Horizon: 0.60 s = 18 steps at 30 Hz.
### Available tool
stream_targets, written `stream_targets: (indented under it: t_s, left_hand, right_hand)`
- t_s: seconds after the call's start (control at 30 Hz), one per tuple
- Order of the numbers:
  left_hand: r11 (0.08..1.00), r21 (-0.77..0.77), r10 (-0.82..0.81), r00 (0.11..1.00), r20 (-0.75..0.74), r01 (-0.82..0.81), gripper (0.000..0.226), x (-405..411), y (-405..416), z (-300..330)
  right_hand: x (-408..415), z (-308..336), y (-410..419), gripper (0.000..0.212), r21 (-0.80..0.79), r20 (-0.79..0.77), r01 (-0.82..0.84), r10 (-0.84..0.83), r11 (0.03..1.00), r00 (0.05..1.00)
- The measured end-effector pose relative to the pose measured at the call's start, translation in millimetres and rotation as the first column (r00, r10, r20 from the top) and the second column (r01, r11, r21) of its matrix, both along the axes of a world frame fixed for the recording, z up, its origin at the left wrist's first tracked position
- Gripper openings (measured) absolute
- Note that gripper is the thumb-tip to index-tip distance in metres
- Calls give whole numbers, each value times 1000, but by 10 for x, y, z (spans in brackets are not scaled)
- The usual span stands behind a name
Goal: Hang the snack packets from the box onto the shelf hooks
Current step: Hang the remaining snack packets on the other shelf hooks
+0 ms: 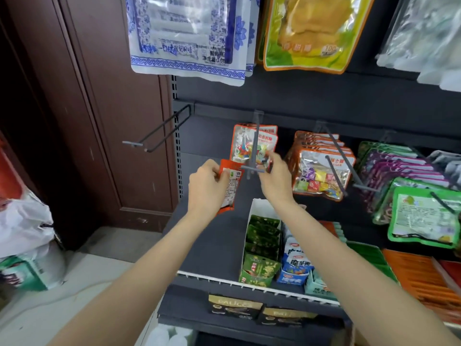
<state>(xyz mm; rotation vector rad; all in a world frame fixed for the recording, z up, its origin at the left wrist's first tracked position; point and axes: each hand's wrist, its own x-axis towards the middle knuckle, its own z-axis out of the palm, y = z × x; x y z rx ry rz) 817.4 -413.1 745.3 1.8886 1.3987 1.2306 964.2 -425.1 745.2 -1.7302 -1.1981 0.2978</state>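
My left hand [207, 182] grips an orange-red snack packet [230, 186] with its printed back toward me, just left of the tip of a grey shelf hook [254, 156]. My right hand [275, 178] is at that hook's tip and pinches another packet of the same kind, mostly hidden behind the fingers. Two matching candy packets [249, 143] hang further back on the same hook. An empty hook [159, 131] sticks out at the shelf's left end. The box the packets come from is not in view.
More hooks to the right carry orange-edged candy packets [321, 171] and purple and green packets [409, 196]. Display boxes of green [260, 253] and blue-white [295, 260] snacks stand on the shelf below. Large bags hang above. A brown door [112, 108] is at left.
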Motion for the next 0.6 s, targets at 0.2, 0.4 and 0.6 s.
stream_targets:
  t_s: [0.2, 0.4, 0.6]
  left_hand:
    - [969, 43, -230, 956, -184, 242, 22, 126, -441, -196]
    - [908, 8, -415, 904, -100, 418, 24, -59, -514, -329]
    - [950, -13, -308, 940, 145, 313, 43, -222, -458, -133]
  right_hand:
    - [-128, -67, -565, 35, -20, -553, -404, 327, 915, 766]
    - [17, -63, -730, 28, 2, -412, -257, 235, 966, 881]
    - [23, 71, -858, 22, -12, -245, -340, 327, 940, 913]
